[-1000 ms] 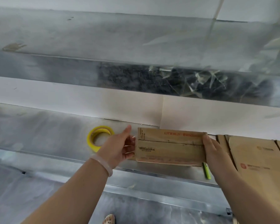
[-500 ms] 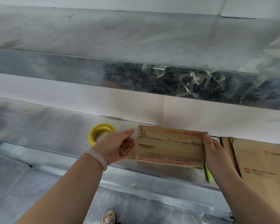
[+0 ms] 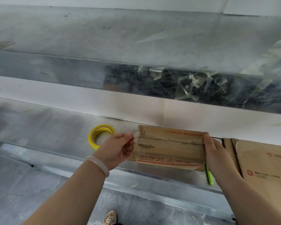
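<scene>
– On the lower metal shelf (image 3: pixel 47 127), which item is being handled?
– A small cardboard box (image 3: pixel 170 148) is held by its two ends, between a yellow tape roll (image 3: pixel 91 138) and a stack of flattened cartons (image 3: pixel 264 169). Its flaps are closed, and a barcode and red print are shown on the face turned to the camera. It cannot be told whether the underside is in contact with the shelf.

– How is the grip described?
– The box's left end is gripped by the left hand (image 3: pixel 117 149), with the thumb laid on top and the fingers curled against the end face. A strip of clear tape is seen at the thumb tip; whether it is pinched cannot be told. The right end is clasped by the right hand (image 3: pixel 217 155), with the thumb set upright along the edge and the remaining fingers hidden behind the box.

– What else is noted?
– A pale bracelet (image 3: pixel 98 164) is worn on the left wrist. A green pen (image 3: pixel 209 177) is laid on the shelf, just below the right hand. Scraps of clear tape (image 3: pixel 193 82) are stuck to the front edge of the upper shelf.
</scene>
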The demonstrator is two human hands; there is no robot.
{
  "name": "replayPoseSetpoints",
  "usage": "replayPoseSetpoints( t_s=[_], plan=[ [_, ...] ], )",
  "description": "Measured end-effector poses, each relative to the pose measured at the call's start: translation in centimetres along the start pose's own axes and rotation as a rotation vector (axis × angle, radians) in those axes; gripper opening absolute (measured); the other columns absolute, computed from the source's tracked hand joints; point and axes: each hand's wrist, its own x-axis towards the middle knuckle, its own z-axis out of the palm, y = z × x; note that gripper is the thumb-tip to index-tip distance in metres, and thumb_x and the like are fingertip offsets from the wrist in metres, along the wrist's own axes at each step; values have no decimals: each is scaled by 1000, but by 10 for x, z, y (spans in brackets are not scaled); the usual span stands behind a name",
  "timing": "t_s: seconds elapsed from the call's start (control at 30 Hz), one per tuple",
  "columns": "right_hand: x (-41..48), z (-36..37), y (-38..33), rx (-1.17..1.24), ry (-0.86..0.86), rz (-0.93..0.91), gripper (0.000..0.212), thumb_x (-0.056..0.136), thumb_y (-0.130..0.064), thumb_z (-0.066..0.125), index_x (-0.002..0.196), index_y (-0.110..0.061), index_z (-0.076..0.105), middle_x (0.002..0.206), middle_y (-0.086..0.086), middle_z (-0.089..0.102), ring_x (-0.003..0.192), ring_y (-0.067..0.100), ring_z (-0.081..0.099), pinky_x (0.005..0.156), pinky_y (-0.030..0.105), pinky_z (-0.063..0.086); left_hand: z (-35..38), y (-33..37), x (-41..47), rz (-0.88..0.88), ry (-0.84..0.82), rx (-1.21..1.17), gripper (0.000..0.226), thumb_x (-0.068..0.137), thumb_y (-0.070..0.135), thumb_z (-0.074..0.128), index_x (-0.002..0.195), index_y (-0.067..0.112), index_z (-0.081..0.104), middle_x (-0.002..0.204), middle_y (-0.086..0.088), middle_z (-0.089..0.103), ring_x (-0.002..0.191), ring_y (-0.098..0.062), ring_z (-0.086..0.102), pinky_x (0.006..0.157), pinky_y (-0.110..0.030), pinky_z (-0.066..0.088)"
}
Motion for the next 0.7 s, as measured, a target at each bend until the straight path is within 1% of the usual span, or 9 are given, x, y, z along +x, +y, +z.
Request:
replayPoseSetpoints(
  t_s=[0.1,0.2,0.27,0.33,0.43,0.53,0.57,0.63,0.7],
  plan=[
    [1,1,0,-11,1,13,37,101,-55,24,106,-30,50,90,-10,56,86,16,54,81,36,40,9,-16,6,39,60,-1,21,97,24,51,84,8,57,62,-5,53,54,-14,46,50,-24,46],
    [4,3,1,-27,1,25,38,101,-55,22,107,-30,50,91,-10,55,94,21,54,83,38,39,15,-24,9,71,123,75,24,95,32,55,85,10,59,62,-4,54,51,-13,42,57,-27,40],
    [6,4,1,-46,-7,25,38,101,-54,20,107,-29,47,91,-8,54,97,23,53,83,38,40,18,-25,10,67,142,108,25,94,36,57,84,14,62,61,-2,52,49,-11,37,56,-26,34],
    [8,5,-1,-71,-14,31,40,102,-52,20,110,-26,48,96,-2,56,97,23,53,83,40,42,22,-24,10,54,156,86,25,94,37,57,83,15,62,56,1,48,48,-10,34,52,-24,30],
    [10,5,-3,-67,-27,43,42,102,-52,20,113,-24,49,102,2,56,98,23,53,83,38,41,22,-28,11,-56,167,-20,29,89,45,61,79,17,56,53,4,41,43,-8,29,46,-19,30],
    [8,6,-2,-27,-28,48,45,102,-54,22,113,-24,53,98,-1,58,96,23,54,82,37,40,22,-34,14,-144,170,-27,36,84,57,60,76,22,58,54,5,42,40,-7,26,49,-17,28],
    [7,5,-3,-9,-31,55,46,100,-56,23,112,-24,54,96,-2,59,95,22,55,81,37,40,23,-33,14,-143,170,-23,35,87,55,57,77,22,58,52,6,43,40,-7,26,48,-17,27],
    [6,4,-6,13,-49,74,53,96,-64,25,110,-24,57,96,-3,62,92,20,58,80,38,43,25,-29,12,-101,153,-28,28,96,44,51,83,20,57,51,5,46,40,-7,28,43,-17,27],
    [7,1,-7,5,-79,84,59,91,-72,29,107,-25,61,97,-1,65,92,21,60,85,42,48,27,-23,10,-28,148,34,17,100,28,47,96,18,59,61,3,53,47,-8,41,44,-20,38]
  ],
)
